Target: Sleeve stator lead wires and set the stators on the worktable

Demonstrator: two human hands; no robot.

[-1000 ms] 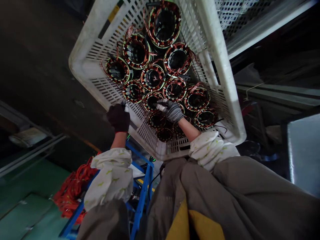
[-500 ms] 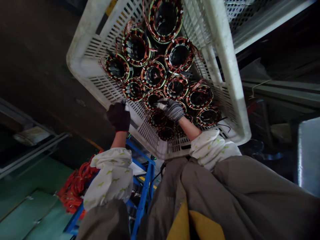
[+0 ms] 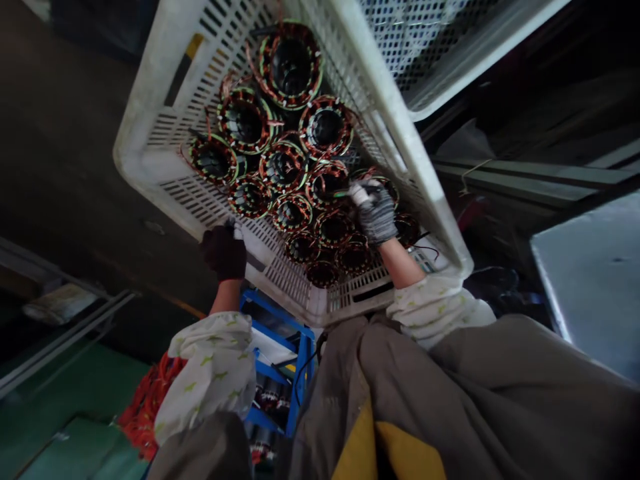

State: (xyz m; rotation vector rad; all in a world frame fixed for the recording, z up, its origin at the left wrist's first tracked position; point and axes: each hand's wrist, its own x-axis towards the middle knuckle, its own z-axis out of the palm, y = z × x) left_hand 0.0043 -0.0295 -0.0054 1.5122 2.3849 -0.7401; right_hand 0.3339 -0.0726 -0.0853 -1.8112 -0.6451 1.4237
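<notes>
fingers of the right hand (image 3: 376,212) are drawn together beside a ring (image 3: 321,179), where a thin strip (image 3: 341,194) shows at the tips; whether they pinch it, i cannot tell. that ring stands right of the middle of the crate (image 3: 403,133), packed among other wound rings (image 3: 283,167). with its thick wall and copper turns, it is probably heavy for its size and stiff in the body, while the windings and loose leads (image 3: 227,85) look easy to bend or nick. best hold would be the outer wall or the inside of the bore, clear of the copper. the left hand (image 3: 224,251) is curled at the crate's near left rim; how firmly it holds is unclear. farther out are a second crate (image 3: 430,40) far right, a blue frame (image 3: 300,373) and red bundle (image 3: 150,400) near left.
</notes>
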